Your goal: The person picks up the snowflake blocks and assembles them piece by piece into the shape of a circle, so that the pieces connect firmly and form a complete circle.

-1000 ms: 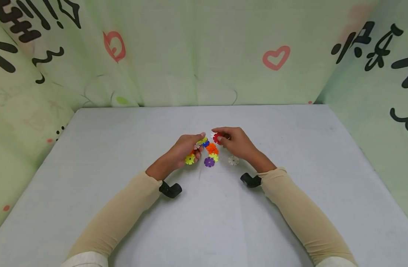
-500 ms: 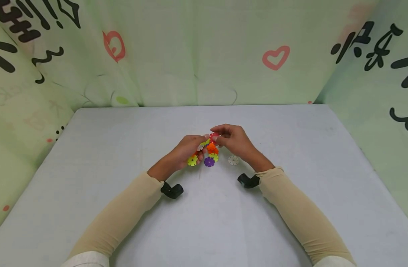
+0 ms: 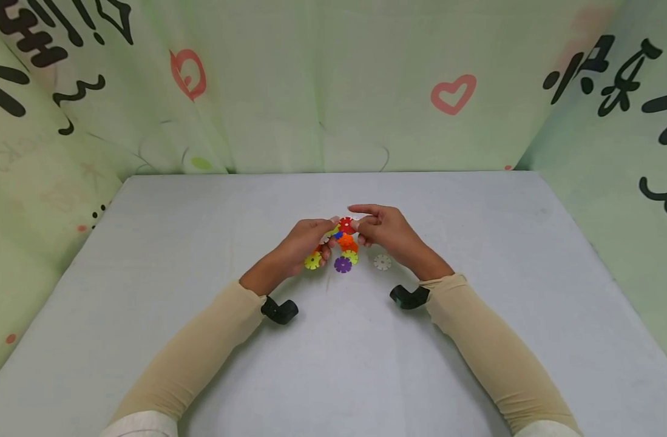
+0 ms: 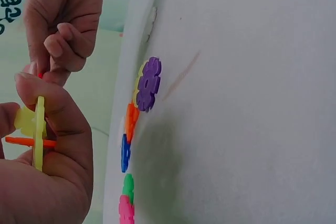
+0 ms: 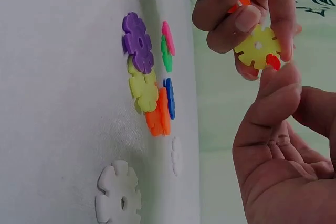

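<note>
My left hand (image 3: 300,243) grips a joined group of notched plastic flower discs, with a yellow disc (image 3: 312,261) at its lower end and orange and white ones partly behind the fingers. In the right wrist view another yellow disc (image 5: 257,45) of the group faces the camera between thumb and fingers. My right hand (image 3: 390,233) pinches a red disc (image 3: 346,224) between thumb and a finger, right at that yellow disc's edge; its index finger stretches out above. Mostly fingertips cover the red disc in the right wrist view.
Loose discs lie on the white-covered table (image 3: 338,364): purple (image 5: 138,43), yellow (image 5: 143,87), orange (image 5: 159,113), blue (image 5: 169,98), green (image 5: 166,55), pink (image 5: 167,35) and a white one (image 3: 382,262) beside the right wrist. A printed curtain (image 3: 322,91) hangs behind the table.
The right hand has brought the red disc leftward to the group in the left hand. Its index finger has since straightened away from the disc. The left hand has barely shifted.
</note>
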A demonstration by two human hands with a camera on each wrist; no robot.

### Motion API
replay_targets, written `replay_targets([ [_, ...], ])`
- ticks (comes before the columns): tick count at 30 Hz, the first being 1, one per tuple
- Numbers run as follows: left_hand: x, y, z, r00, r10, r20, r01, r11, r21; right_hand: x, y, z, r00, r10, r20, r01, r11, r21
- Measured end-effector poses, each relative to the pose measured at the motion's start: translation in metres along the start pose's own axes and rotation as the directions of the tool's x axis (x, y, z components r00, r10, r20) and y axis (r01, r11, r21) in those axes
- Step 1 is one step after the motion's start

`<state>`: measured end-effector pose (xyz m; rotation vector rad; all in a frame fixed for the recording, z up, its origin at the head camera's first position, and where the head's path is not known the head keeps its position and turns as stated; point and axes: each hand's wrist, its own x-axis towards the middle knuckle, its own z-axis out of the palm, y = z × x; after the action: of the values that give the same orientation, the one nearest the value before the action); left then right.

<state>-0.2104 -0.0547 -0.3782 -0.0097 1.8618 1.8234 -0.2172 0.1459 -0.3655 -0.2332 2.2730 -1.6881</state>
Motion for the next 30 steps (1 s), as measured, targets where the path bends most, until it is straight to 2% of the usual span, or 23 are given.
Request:
replay_targets([
  [3, 0.001, 0.001, -0.001, 1.0, 0.005, 0.005, -0.005, 1.0, 0.011, -0.001, 0.001, -0.001, 1.0, -0.014, -0.02, 0.015, 0.999, 0.036],
  [8, 0.001, 0.001, 0.0, 0.999, 0.025, 0.038, -0.026, 0.999, 0.029, -0.003, 0.0, 0.001, 0.994, -0.109, -0.03, 0.109, 0.994, -0.006],
  [12, 0.001, 0.001, 0.0, 0.998, 0.028, 0.048, -0.029, 0.999, 0.031, -0.003, 0.0, 0.003, 0.991, -0.127, -0.026, 0.127, 0.992, -0.013],
  [15, 0.001, 0.001, 0.0, 0.999, 0.035, 0.021, -0.036, 0.998, 0.043, -0.002, 0.002, 0.004, 0.993, -0.118, -0.031, 0.116, 0.992, -0.057],
  [18, -0.001, 0.001, -0.001, 0.998, 0.034, -0.048, -0.033, 0.999, 0.029, 0.0, 0.005, 0.006, 0.994, -0.101, -0.032, 0.095, 0.982, -0.165],
  [21, -0.002, 0.002, -0.003, 0.992, -0.008, -0.124, 0.0, 0.998, -0.06, 0.002, 0.008, 0.008, 0.995, -0.092, -0.037, 0.075, 0.943, -0.323],
  [24, -0.002, 0.003, -0.007, 0.983, -0.079, -0.167, 0.048, 0.982, -0.181, 0.004, 0.011, 0.008, 0.996, -0.088, -0.034, 0.063, 0.892, -0.448],
  [27, -0.002, 0.002, -0.01, 0.978, -0.126, -0.167, 0.074, 0.956, -0.284, 0.008, 0.013, 0.008, 0.998, -0.063, -0.002, 0.054, 0.863, -0.503],
  [30, -0.002, 0.003, -0.01, 0.98, -0.135, -0.148, 0.082, 0.945, -0.316, 0.012, 0.013, 0.011, 0.999, -0.032, 0.033, 0.045, 0.852, -0.522],
])
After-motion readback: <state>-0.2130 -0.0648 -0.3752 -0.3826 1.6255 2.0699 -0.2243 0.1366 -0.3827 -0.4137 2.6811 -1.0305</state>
